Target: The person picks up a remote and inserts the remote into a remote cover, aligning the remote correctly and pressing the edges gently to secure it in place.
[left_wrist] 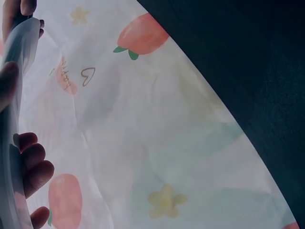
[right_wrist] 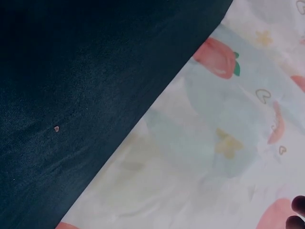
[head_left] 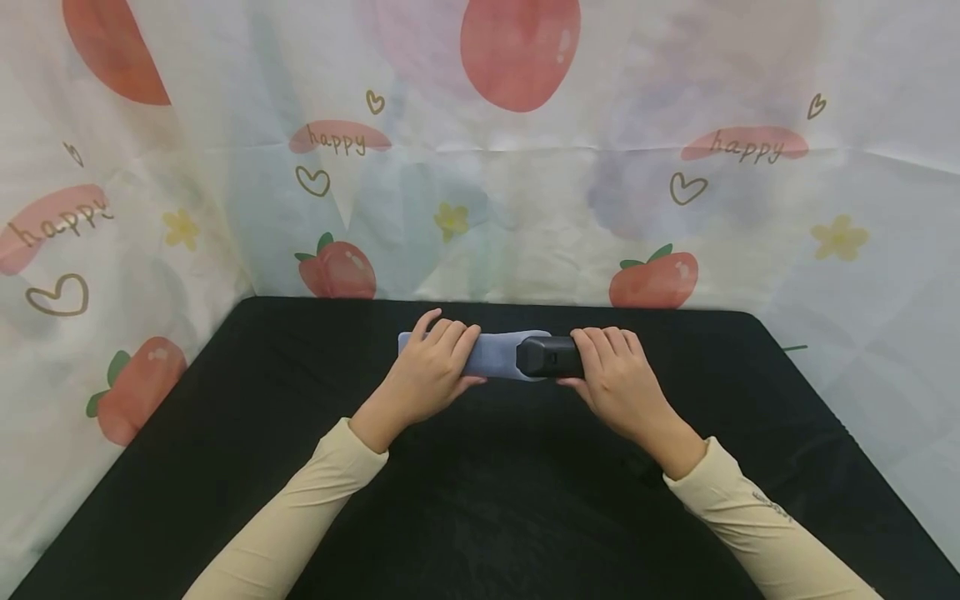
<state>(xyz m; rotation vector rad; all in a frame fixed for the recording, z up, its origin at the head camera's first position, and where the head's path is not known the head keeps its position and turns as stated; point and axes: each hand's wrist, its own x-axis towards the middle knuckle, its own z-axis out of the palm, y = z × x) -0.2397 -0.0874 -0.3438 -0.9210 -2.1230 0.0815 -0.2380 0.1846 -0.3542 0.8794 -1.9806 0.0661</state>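
Observation:
In the head view my left hand (head_left: 423, 371) grips a flat, blue-grey, cloth-like strip (head_left: 501, 354), fingers over its top edge and thumb under it. One finger at the far side lifts away. A black, blunt-ended handheld object (head_left: 546, 357), exact kind unclear, is gripped by my right hand (head_left: 618, 375). Its blunt end overlaps the strip's right end, and whether they touch cannot be told. Seen edge-on in the left wrist view, the strip (left_wrist: 28, 43) bends, with fingers (left_wrist: 38, 176) curled behind it. Only fingertips (right_wrist: 298, 205) show in the right wrist view.
Both hands are above the far part of a black-covered table (head_left: 495, 500). A white curtain (head_left: 525, 217) printed with fruit, hearts and "happy" stands behind the table and along its sides. A tiny pale speck (right_wrist: 56, 129) lies on the black cover.

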